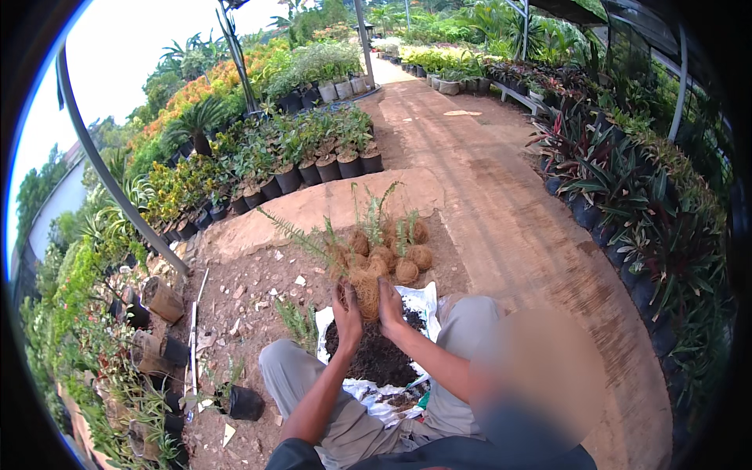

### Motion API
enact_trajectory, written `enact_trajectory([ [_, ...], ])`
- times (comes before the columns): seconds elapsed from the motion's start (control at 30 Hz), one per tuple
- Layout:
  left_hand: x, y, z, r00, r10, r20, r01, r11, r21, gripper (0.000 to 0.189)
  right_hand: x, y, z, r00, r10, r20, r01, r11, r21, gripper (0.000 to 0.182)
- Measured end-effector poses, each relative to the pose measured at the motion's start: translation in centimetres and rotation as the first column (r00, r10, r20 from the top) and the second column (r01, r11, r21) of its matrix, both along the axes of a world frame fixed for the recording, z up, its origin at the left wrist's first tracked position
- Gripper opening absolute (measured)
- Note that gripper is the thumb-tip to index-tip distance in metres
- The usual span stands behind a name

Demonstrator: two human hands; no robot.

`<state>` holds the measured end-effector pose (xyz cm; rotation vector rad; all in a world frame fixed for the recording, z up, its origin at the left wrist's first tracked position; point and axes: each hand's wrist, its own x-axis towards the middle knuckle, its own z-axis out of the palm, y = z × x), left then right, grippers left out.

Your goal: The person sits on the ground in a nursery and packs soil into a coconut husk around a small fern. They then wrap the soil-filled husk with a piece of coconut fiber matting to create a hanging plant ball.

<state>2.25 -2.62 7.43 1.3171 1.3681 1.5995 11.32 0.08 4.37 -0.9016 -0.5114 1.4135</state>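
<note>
Between my two palms is a coconut-fibre ball (365, 295), held over a heap of dark soil (376, 358). My left hand (348, 308) presses its left side and my right hand (390, 305) its right side. The soil lies on a white plastic sack (432, 299) spread between my knees. Just beyond my hands several more fibre balls (406, 271) sit grouped on the ground, some with fern fronds (373, 220) rising from them. Whether a frond grows from the held ball I cannot tell. Loose fern sprigs (299, 323) lie left of the sack.
A tipped black pot (245, 403) rests on the stony ground left of my knee. Rows of potted plants (329, 167) stand ahead, with red-leaved plants (611, 170) along the right. A concrete path (499, 223) runs past on my right. A metal post (117, 194) leans at the left.
</note>
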Motion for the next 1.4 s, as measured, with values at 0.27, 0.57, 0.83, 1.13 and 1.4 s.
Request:
enact_trajectory([
  [0.27,0.2,-0.6,-1.7,0.98,-0.154,0.126,0.172,0.974,-0.15,0.092,-0.6,0.3,-1.2,0.978,-0.024,-0.205,0.031,0.999,0.027,0.036],
  [0.57,-1.0,0.2,-0.3,0.98,-0.166,0.11,0.186,0.963,-0.197,0.044,-1.4,-1.7,-2.9,0.992,-0.023,0.123,0.009,0.994,0.112,0.032],
  [0.83,-1.4,0.7,-1.0,0.994,-0.085,0.067,0.088,0.995,-0.049,0.023,-1.4,-2.1,-1.3,0.972,0.163,-0.171,-0.164,0.986,0.009,0.043],
  [1.13,-1.0,0.8,-0.9,0.985,-0.169,-0.022,0.168,0.985,-0.048,0.025,0.7,-0.8,-0.4,0.914,0.265,-0.306,-0.314,0.941,-0.123,0.047],
  [1.4,1.2,0.4,-1.5,1.0,-0.015,-0.01,0.015,0.999,-0.043,0.025,-0.8,-1.3,-2.6,0.961,-0.013,0.275,0.03,0.998,-0.056,0.038],
])
